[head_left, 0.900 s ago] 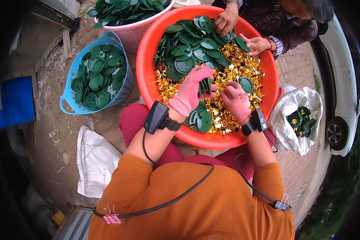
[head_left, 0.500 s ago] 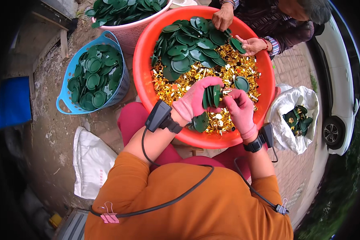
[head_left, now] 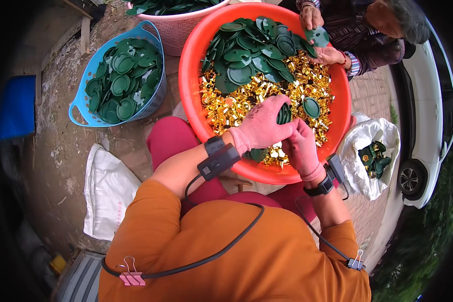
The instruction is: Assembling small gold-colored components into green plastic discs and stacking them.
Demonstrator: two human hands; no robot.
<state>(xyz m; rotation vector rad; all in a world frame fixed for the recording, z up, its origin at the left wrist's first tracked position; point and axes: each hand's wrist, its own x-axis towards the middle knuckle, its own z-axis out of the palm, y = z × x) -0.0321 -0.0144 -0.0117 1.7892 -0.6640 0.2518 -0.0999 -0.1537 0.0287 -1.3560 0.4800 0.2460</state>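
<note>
My left hand (head_left: pixel 263 122), in a pink glove, is closed round a small stack of green plastic discs (head_left: pixel 284 114). My right hand (head_left: pixel 302 147), gloved in pink as well, meets the left thumb with its fingers pinched together; whatever is between them is hidden. Both hands are over a large orange-red tub (head_left: pixel 190 55). Gold shiny small pieces (head_left: pixel 226 113) cover its near part, and a heap of green discs (head_left: pixel 246 53) fills its far part. One loose green disc (head_left: pixel 311 107) lies on the gold pieces, right of my hands.
A blue basket (head_left: pixel 158 98) of green discs stands at left, a pink basket (head_left: pixel 173 30) of them behind. At right are a white sack (head_left: pixel 350 151) with discs and a white car (head_left: pixel 428 90). Across the tub a co-worker's hands (head_left: pixel 314 20) hold a green disc. An empty-looking sack (head_left: pixel 105 196) lies left.
My left hand has turned over its stack, back of the hand now upward. My right fingers have closed in against the left thumb. The co-worker's left-side hand has lifted a disc from the heap.
</note>
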